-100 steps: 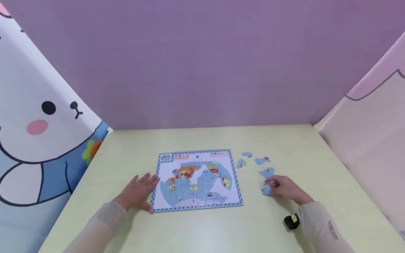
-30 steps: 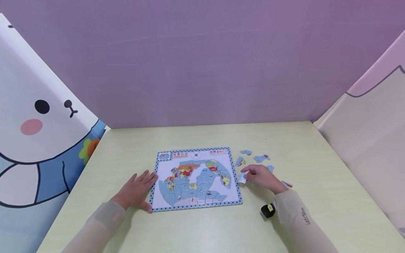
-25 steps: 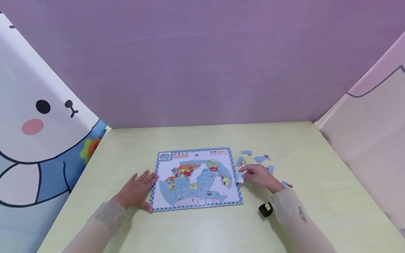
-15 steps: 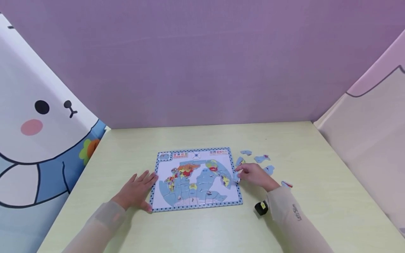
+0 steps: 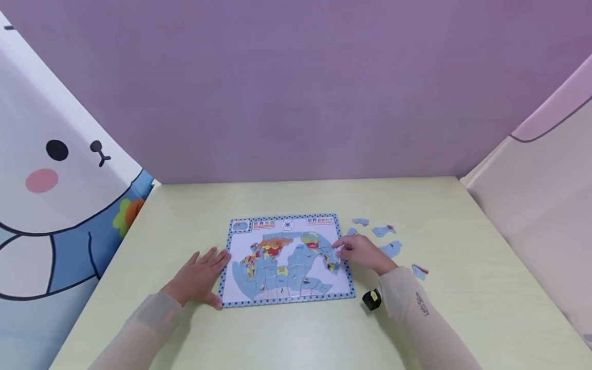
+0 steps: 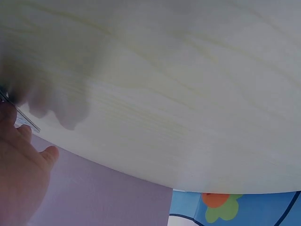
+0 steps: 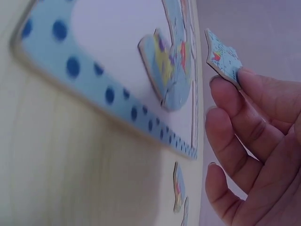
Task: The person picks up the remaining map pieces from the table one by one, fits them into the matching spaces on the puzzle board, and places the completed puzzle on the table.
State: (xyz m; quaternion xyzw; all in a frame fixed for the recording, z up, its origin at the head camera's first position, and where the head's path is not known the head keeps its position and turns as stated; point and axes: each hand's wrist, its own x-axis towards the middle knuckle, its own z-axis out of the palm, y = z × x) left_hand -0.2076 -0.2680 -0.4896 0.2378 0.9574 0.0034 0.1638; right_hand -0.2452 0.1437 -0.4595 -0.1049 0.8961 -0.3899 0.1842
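Observation:
My right hand (image 5: pixel 365 253) pinches a light-blue puzzle piece (image 7: pixel 223 56) between thumb and index finger, over the right part of the world-map puzzle board (image 5: pixel 242 244). In the right wrist view the held piece is tilted and lifted clear of the board, and the other fingers are loosely bent below it. My left hand (image 5: pixel 199 277) lies at the board's left edge with fingers spread, fingertips and thumb at the dotted border. Many map pieces (image 5: pixel 296 267) fill the board, with white gaps among them. The left wrist view catches only part of the left hand.
Right of the board lie several loose puzzle pieces: a small blue one (image 5: pixel 361 221), a longer one (image 5: pixel 384 230), a wide one (image 5: pixel 391 249) and a red-edged one (image 5: pixel 420 272). Another (image 5: pixel 352 231) is partly hidden behind the right hand. A purple wall (image 5: pixel 300 103) closes the back.
The right hand took up a puzzle piece from the table on the right and carried it left, from beside the board to over its right part. The left hand has stayed in place.

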